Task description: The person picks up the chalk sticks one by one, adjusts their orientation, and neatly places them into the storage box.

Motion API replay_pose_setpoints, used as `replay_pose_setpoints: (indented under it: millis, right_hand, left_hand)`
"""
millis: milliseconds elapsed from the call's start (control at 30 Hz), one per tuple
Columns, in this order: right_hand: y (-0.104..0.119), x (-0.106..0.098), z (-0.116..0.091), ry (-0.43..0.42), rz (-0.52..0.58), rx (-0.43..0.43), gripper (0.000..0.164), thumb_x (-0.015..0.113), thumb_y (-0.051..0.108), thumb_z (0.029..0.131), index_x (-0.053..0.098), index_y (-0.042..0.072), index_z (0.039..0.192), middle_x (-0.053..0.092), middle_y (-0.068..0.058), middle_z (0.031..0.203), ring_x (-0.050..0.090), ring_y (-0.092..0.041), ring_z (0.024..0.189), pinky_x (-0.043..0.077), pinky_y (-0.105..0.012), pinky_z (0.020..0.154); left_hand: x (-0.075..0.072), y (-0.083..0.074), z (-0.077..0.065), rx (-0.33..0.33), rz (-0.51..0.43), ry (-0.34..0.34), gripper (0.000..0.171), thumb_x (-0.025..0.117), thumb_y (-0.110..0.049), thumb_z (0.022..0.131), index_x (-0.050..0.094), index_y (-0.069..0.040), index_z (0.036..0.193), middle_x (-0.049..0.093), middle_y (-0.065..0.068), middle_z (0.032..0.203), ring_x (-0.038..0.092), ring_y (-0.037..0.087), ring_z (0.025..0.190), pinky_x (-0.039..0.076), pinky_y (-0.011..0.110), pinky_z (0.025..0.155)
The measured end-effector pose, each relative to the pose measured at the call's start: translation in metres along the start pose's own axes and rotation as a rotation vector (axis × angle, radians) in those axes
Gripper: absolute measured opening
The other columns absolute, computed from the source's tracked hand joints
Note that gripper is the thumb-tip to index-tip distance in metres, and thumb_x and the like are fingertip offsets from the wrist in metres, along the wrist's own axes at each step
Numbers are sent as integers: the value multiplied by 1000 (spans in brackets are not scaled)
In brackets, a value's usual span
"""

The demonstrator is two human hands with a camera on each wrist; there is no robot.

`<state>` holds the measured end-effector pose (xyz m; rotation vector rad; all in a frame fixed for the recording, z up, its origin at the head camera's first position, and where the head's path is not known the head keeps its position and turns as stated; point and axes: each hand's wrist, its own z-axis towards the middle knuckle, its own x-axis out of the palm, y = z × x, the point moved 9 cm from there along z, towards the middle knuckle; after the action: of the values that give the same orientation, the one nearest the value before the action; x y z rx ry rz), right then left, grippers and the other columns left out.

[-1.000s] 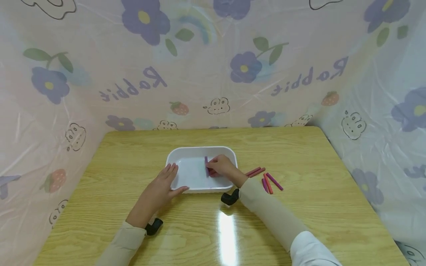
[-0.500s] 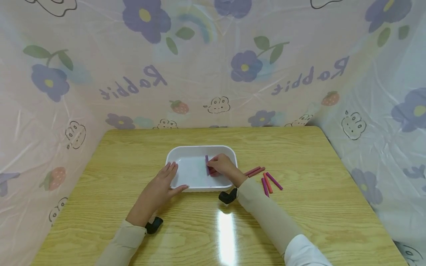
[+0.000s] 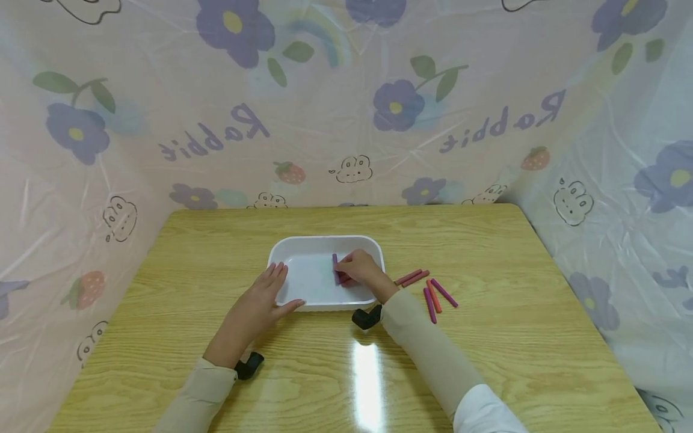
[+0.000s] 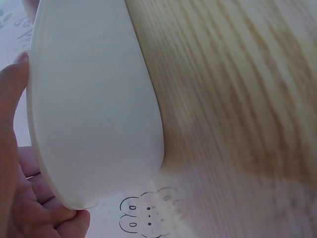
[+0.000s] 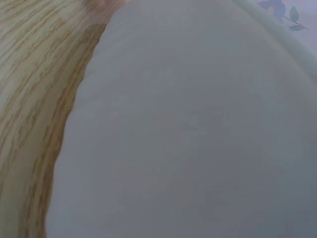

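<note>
**Two hands at a white tray, one purple stick in the fingers**

A white tray [image 3: 307, 280] sits on a wood-grain table [image 3: 541, 361], and both of the person's hands are at it. The left hand [image 3: 258, 307] holds the tray's left end; its thumb is spread well away from the fingers and rests on the near rim, while the fingers lie over the end. In the left wrist view the fingers bend round the tray's corner.

The right hand [image 3: 363, 269] reaches into the right part of the tray. Its fingers are bent, the tips pinching a purple stick [image 3: 335, 260] that lies inside, pointing away from the person (the right wrist view shows mostly white tray wall, so those fingers are seen only from above). Some reddish stick [image 3: 345, 282] shows below that hand, mostly hidden.

More sticks lie on the table to the right of the tray. Two dark red sticks [image 3: 415, 278] lie nearest, side by side. Next comes an orange-red stick [image 3: 435, 296], with a magenta stick [image 3: 430, 305] on its left and another magenta stick [image 3: 444, 293] slanting on its right.
</note>
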<state>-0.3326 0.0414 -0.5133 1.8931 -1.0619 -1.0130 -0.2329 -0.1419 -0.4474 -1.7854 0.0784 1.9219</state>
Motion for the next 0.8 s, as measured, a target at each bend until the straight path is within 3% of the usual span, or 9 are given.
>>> replay_pose_setpoints:
  millis: [267,800]
  right_hand:
    - [1,0,-1,16,3,-9,16,66,12,86,67,-4,88,67,-13,73,66,-19,64,56,-29,58]
    - [-1,-1,4,-13,-59,-24,20,69,17,85,69,-2,88,67,-11,71,64,-15,59,55,-27,56]
  left_hand:
    - [1,1,0,2,6,2,92,42,-68,85,32,3,142,28,18,147,20,32,137,28,48,106]
    - [2,1,1,-1,-3,17,91,43,-67,85,30,3,143,28,19,147,20,33,137,27,48,106]
